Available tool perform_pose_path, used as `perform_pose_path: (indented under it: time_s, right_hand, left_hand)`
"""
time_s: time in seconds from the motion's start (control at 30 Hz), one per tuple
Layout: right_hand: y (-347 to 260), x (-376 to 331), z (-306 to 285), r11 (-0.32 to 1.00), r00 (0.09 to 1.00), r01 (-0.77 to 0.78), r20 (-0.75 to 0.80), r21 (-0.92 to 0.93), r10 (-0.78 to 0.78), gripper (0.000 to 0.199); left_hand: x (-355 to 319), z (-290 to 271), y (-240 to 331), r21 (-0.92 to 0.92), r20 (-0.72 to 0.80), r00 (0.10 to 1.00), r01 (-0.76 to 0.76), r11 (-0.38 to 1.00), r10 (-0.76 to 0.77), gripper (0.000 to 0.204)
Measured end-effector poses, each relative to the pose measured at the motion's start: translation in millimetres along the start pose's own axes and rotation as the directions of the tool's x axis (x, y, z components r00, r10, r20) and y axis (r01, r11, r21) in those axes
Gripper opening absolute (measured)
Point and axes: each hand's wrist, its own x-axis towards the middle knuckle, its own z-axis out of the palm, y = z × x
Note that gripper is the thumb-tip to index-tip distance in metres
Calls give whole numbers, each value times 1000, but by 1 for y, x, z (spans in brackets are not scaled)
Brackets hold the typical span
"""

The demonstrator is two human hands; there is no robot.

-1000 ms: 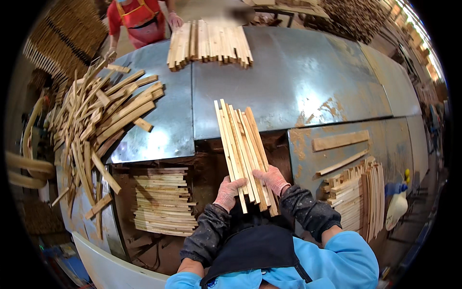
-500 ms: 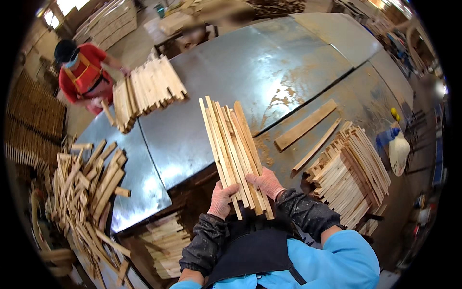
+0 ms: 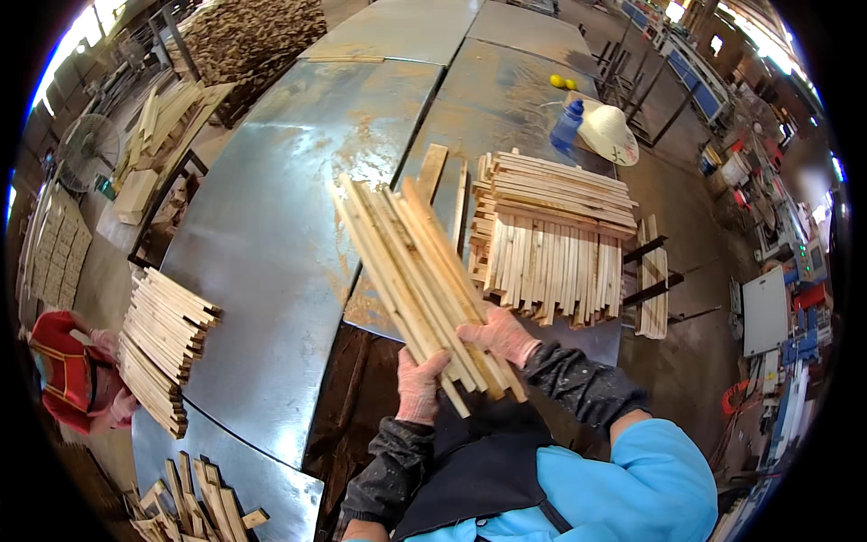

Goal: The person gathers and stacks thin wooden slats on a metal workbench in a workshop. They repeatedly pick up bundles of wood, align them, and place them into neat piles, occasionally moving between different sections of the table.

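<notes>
A bundle of several long, pale wooden strips (image 3: 411, 271) slants up and to the left in front of my chest. My left hand (image 3: 420, 387), in a pinkish work glove, grips its left side near the lower ends. On the opposite side my right hand (image 3: 501, 336), gloved alike, clasps the strips with the thumb on top. The strip ends are uneven. Just beyond the bundle, to the right, a stack of strips (image 3: 560, 262) rests on the metal table (image 3: 262, 235), with its upper layer crosswise. A wider board (image 3: 432, 173) and a narrow strip (image 3: 461, 203) lie beside the stack.
At the left edge a person in red (image 3: 68, 370) handles a row of strips (image 3: 163, 334). A loose heap of wood pieces (image 3: 203, 501) lies at lower left. Beyond the stack are a blue bottle (image 3: 567, 126), a pale hat (image 3: 607, 134) and yellow round things (image 3: 562, 81). Metal bars (image 3: 655, 289) jut out at right.
My view and body have turned to the right, bringing the stack in front of me. Both hands still hold the bundle, which now leans further left.
</notes>
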Motion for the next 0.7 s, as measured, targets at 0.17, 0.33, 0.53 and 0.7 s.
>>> perform_pose_path:
  time_s: [0.17,0.33,0.53,0.7]
  right_hand:
    - [42,-36,-75,992,989,-127,-74,22,128,57]
    - [64,-62,-151,997,994,-48,-92,59,53,60]
    - [139,-40,-275,974,978,-204,10,-101,206,66]
    - [162,-13,-342,975,979,-104,153,-194,135,69]
  left_hand:
    - [0,58,-56,51,89,989,111,992,-115,62]
    - [-15,128,-109,68,77,976,197,978,-202,60]
    - [-1,203,-211,61,32,961,273,960,-275,58]
    - [9,256,-262,20,-4,944,329,944,-329,49]
